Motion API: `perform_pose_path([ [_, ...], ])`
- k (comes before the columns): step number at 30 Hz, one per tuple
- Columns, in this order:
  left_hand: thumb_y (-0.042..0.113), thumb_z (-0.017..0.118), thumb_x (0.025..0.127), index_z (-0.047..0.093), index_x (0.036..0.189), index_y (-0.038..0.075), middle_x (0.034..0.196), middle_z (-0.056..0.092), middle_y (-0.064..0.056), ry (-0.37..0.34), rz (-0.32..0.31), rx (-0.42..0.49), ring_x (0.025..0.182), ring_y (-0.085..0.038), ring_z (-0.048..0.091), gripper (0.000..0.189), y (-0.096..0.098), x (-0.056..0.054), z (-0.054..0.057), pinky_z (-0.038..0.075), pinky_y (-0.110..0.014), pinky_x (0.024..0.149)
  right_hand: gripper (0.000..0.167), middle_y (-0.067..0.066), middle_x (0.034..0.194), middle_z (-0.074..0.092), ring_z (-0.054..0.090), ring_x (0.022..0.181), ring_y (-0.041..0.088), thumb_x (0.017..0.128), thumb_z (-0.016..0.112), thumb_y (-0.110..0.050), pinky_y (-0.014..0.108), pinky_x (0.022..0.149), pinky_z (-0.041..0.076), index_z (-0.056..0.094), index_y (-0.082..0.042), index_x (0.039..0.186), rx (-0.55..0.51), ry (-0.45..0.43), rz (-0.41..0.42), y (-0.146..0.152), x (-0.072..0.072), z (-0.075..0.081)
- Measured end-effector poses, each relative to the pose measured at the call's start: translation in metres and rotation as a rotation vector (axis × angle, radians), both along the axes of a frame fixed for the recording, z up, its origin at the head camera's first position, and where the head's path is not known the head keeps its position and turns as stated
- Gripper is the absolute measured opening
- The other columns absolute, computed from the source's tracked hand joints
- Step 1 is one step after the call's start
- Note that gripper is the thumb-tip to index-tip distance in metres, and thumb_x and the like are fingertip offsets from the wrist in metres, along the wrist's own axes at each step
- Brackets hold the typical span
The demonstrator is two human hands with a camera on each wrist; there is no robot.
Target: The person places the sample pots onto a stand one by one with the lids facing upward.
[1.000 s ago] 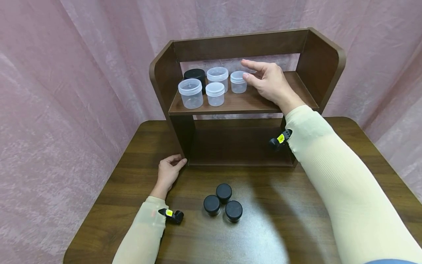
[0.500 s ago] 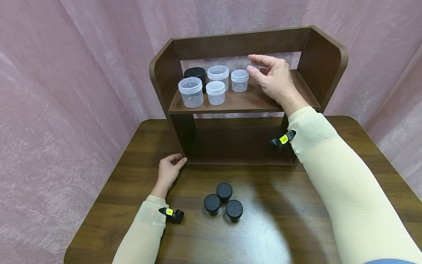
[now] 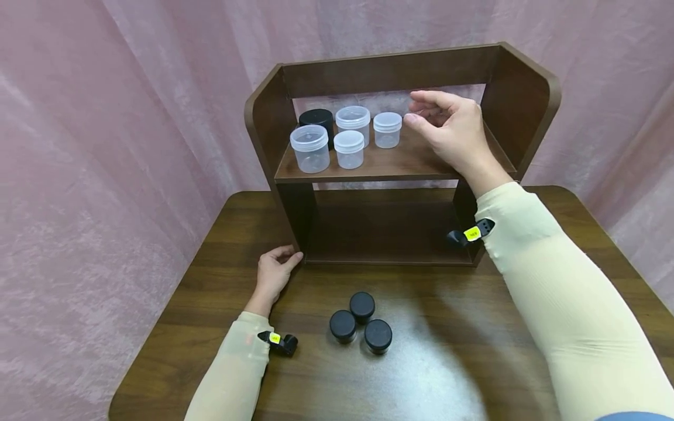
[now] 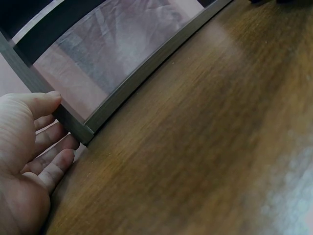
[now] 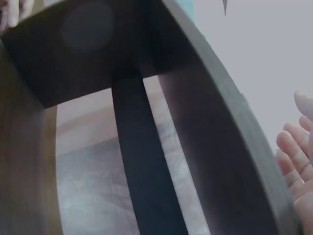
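Note:
My right hand (image 3: 453, 128) hovers over the upper shelf with fingers loosely bent and nothing in them. Just left of its thumb stands a small clear tub (image 3: 387, 131), apart from it. Further left on that shelf are another small clear tub (image 3: 350, 151), a large clear tub (image 3: 310, 151) in front, a second large clear tub (image 3: 353, 123) behind, and a black container (image 3: 317, 120) at the back. My left hand (image 3: 274, 273) holds the lower left corner of the brown shelf unit (image 3: 389, 169). In the left wrist view, its thumb lies on the side panel's edge, fingers along the outside.
Three small jars with black lids, such as the front jar (image 3: 378, 335), stand together on the wooden table (image 3: 221, 304) before the unit. A lower compartment (image 3: 387, 234) lies under the tubs. A pink curtain (image 3: 131, 146) hangs behind.
My right hand has drawn away to the right from the small clear tub, leaving it standing on the shelf. My left hand stays at the unit's corner. The head view has shifted slightly.

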State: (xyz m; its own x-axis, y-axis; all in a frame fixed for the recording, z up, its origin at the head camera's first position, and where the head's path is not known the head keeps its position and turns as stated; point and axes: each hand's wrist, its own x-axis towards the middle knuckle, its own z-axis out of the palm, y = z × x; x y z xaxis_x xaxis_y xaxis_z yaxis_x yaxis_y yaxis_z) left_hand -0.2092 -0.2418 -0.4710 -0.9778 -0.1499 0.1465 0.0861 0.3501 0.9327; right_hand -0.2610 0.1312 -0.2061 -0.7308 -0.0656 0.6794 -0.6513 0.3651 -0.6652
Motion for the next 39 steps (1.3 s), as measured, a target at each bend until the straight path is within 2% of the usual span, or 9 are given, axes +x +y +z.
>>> perform_pose_path([
  [7,0.028,0.076,0.084,0.071,0.109,0.004,0.108,0.068,-0.01,0.013,-0.011,-0.01,0.096,-0.022,0.062,0.035,0.007,-0.004,0.001,0.05,-0.028,0.077,0.034,0.014,0.097,0.071,0.064,0.081,0.004,0.076,0.076,0.008,0.017,0.073,0.05,0.071,0.001,0.109,0.143,0.179,0.074,0.018,0.052,-0.017],
  [12,0.026,0.076,0.084,0.07,0.109,0.003,0.108,0.068,-0.012,0.023,-0.012,0.0,0.096,-0.022,0.062,0.035,0.007,-0.006,0.005,0.049,-0.027,0.076,0.038,0.011,0.095,0.072,0.065,0.083,0.007,0.068,0.078,0.014,0.018,0.076,0.049,0.072,0.003,0.104,0.229,0.248,0.17,0.026,0.079,-0.045],
  [17,0.029,0.076,0.085,0.07,0.111,0.003,0.11,0.067,-0.013,0.015,-0.008,0.003,0.097,-0.023,0.061,0.038,0.004,-0.007,0.005,0.048,-0.021,0.075,0.039,0.007,0.098,0.072,0.066,0.09,0.015,0.068,0.081,0.009,0.019,0.082,0.047,0.072,-0.001,0.105,0.293,0.222,0.27,0.028,0.087,-0.083],
  [22,0.028,0.075,0.085,0.07,0.11,0.003,0.109,0.067,-0.013,0.011,0.0,0.006,0.097,-0.023,0.06,0.036,0.002,-0.006,0.006,0.047,-0.021,0.076,0.039,-0.001,0.108,0.07,0.064,0.101,0.013,0.074,0.082,-0.004,0.016,0.081,0.046,0.071,-0.011,0.111,0.409,0.14,0.368,0.023,0.099,-0.117],
  [26,0.023,0.074,0.087,0.069,0.112,0.001,0.111,0.066,-0.015,-0.003,-0.003,0.0,0.098,-0.023,0.059,0.034,0.002,-0.004,0.008,0.046,-0.02,0.074,0.038,-0.004,0.113,0.068,0.063,0.105,0.012,0.079,0.081,-0.016,0.023,0.084,0.049,0.07,-0.015,0.115,0.506,0.099,0.467,0.016,0.113,-0.139],
  [29,0.018,0.073,0.088,0.068,0.112,-0.003,0.112,0.065,-0.018,-0.007,-0.007,-0.005,0.098,-0.024,0.059,0.032,0.006,0.001,0.017,0.046,-0.019,0.073,0.039,-0.004,0.114,0.067,0.062,0.106,0.013,0.081,0.079,-0.026,0.032,0.086,0.051,0.068,-0.015,0.117,0.576,0.102,0.536,0.008,0.123,-0.153],
  [33,0.014,0.072,0.088,0.067,0.112,-0.006,0.111,0.065,-0.02,-0.007,-0.012,-0.001,0.097,-0.026,0.059,0.031,0.011,0.011,0.029,0.046,-0.02,0.074,0.044,-0.004,0.114,0.067,0.062,0.105,0.012,0.082,0.077,-0.036,0.035,0.085,0.051,0.068,-0.014,0.118,0.635,0.079,0.588,-0.001,0.131,-0.168],
  [35,0.017,0.072,0.088,0.067,0.112,-0.004,0.11,0.066,-0.019,0.0,-0.011,-0.001,0.096,-0.024,0.059,0.033,0.01,0.011,0.027,0.046,-0.019,0.074,0.046,-0.004,0.113,0.067,0.062,0.105,0.011,0.082,0.076,-0.04,0.034,0.085,0.051,0.068,-0.014,0.118,0.654,0.05,0.61,-0.004,0.134,-0.175],
  [39,0.025,0.075,0.085,0.069,0.111,-0.001,0.108,0.067,-0.015,0.016,-0.002,0.005,0.094,-0.021,0.06,0.036,0.003,0.004,0.01,0.047,-0.019,0.073,0.049,-0.003,0.11,0.067,0.061,0.102,0.008,0.08,0.077,-0.041,0.03,0.085,0.051,0.068,-0.012,0.119,0.676,0.009,0.667,-0.012,0.137,-0.186],
])
